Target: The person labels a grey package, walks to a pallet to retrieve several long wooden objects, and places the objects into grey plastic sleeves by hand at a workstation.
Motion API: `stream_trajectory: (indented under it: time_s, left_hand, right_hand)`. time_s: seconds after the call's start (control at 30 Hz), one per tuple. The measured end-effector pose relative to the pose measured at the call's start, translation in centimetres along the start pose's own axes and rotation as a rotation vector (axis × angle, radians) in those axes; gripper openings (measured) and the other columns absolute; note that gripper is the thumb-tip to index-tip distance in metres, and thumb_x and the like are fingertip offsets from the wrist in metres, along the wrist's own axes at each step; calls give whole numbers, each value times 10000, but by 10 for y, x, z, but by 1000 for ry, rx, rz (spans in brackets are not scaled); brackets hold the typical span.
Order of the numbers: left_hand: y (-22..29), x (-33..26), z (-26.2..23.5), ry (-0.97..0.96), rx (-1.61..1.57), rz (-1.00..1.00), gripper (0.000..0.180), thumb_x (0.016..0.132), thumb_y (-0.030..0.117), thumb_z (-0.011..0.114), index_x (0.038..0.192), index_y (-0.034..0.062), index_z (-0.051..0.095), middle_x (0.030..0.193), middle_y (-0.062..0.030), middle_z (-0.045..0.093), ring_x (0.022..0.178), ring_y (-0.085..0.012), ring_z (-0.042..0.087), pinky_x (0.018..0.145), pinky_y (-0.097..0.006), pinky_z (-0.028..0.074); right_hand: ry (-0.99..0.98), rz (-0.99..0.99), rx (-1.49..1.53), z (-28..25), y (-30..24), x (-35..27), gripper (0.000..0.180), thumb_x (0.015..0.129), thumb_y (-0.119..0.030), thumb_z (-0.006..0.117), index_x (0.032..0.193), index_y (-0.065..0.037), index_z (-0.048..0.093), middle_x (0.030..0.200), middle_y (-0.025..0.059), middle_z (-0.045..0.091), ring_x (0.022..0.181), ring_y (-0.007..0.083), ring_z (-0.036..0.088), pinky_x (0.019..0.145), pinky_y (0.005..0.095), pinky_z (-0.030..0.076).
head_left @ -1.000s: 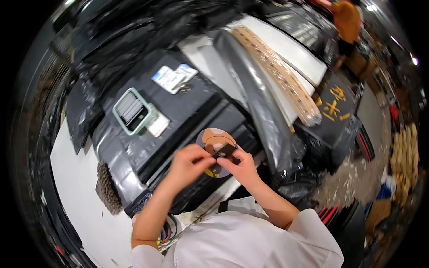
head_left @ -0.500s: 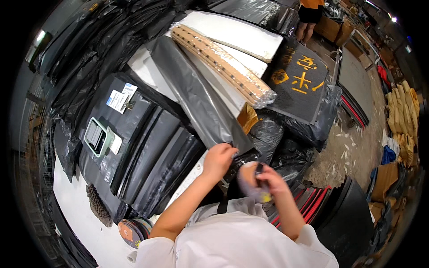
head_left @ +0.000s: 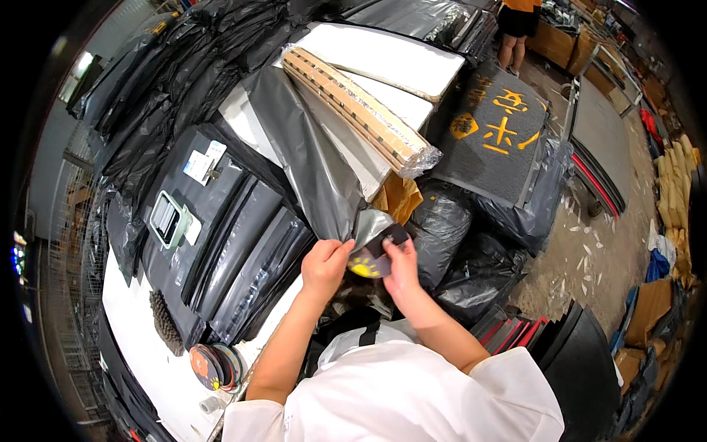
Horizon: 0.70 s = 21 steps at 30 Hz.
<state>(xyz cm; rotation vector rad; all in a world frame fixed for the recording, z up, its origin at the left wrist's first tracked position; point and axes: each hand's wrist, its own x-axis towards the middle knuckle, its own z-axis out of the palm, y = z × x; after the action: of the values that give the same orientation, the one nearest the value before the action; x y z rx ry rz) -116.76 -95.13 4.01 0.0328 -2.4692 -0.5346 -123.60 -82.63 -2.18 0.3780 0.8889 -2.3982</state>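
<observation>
My left hand (head_left: 326, 263) and my right hand (head_left: 402, 267) meet just in front of my chest. Between them is a small dark piece with a yellow print (head_left: 370, 259). My right hand pinches its right edge. The fingers of my left hand grip the lower end of a long grey plastic bag (head_left: 309, 162) where it touches the dark piece. The bag runs up and left over the pile to a plastic-wrapped bundle of wooden slats (head_left: 353, 103).
Flat black-wrapped packages (head_left: 236, 243) lie left of my hands, with a green-edged handheld device (head_left: 169, 218) on them. Tape rolls (head_left: 213, 365) sit on the white table edge. A dark doormat with yellow characters (head_left: 501, 132), black bags (head_left: 471, 265) and white slabs (head_left: 383, 51) lie beyond. A person (head_left: 519, 20) stands far back.
My view has swung right, from the black packages toward the grey bag. Both hands have carried the dark printed piece to the bag's lower end, and my left hand now grips that end.
</observation>
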Motion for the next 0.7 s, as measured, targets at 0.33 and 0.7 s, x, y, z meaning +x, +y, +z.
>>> stream_trajectory:
  time_s: [0.33,0.7]
  left_hand:
    - [15,19,23,155,-45,16,265,581,-55,652,816,66,651,708,-56,557,615,-217,541,516,-300,435]
    - [43,32,28,47,-93,271,149,637,18,644,785,42,639,651,-50,570,530,-206,556,435,-288,430]
  right_hand:
    - [-368,219,-408,0,-13,21,218,777,10,547,991,-30,546,840,13,577,761,87,514,671,233,410]
    - [-290,189,-64,17,-18,48,239,760,-79,505,972,25,548,877,93,598,727,177,591,628,285,478]
